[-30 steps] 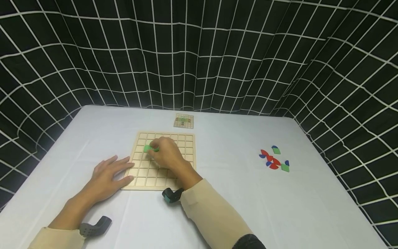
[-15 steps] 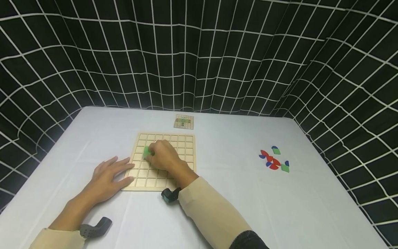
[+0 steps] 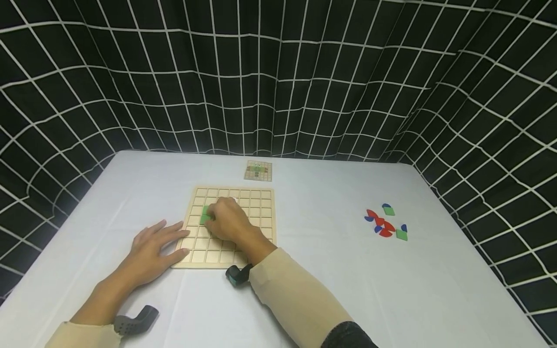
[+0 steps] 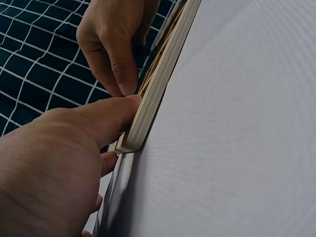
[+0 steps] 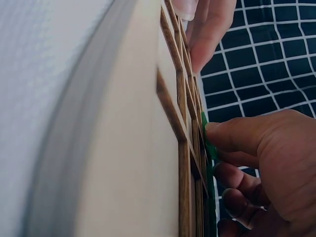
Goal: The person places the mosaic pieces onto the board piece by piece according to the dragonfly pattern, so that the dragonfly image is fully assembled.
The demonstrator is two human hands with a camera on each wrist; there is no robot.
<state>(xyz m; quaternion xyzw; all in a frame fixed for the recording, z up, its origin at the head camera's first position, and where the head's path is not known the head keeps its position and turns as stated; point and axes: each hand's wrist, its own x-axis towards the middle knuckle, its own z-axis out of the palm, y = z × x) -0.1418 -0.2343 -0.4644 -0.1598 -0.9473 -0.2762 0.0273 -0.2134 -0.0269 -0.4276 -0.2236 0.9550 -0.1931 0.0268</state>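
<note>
A square wooden grid board [image 3: 197,244] lies on the table. On its left part, two green tiles [image 3: 205,215] show beside my right hand [image 3: 228,218], one farther back than the other. In the right wrist view, thumb and forefinger pinch a green tile [image 5: 207,136] right at the board's surface; the hand hides part of it. My left hand [image 3: 152,252] lies spread, with fingertips and thumb resting on the board's left edge. The left wrist view shows that thumb [image 4: 121,106] on the rim near a corner.
A small pattern card [image 3: 258,170] with a figure on a grid lies behind the board. Off to the right lie several loose pieces: red wedges [image 3: 385,233], blue semicircles [image 3: 386,206] and green tiles [image 3: 402,235]. A dark curtain with a white grid [image 3: 261,87] surrounds the table.
My right hand has shifted slightly left and toward me on the board, and the green tile in its fingers has come down beside the other one. The left hand stays in place.
</note>
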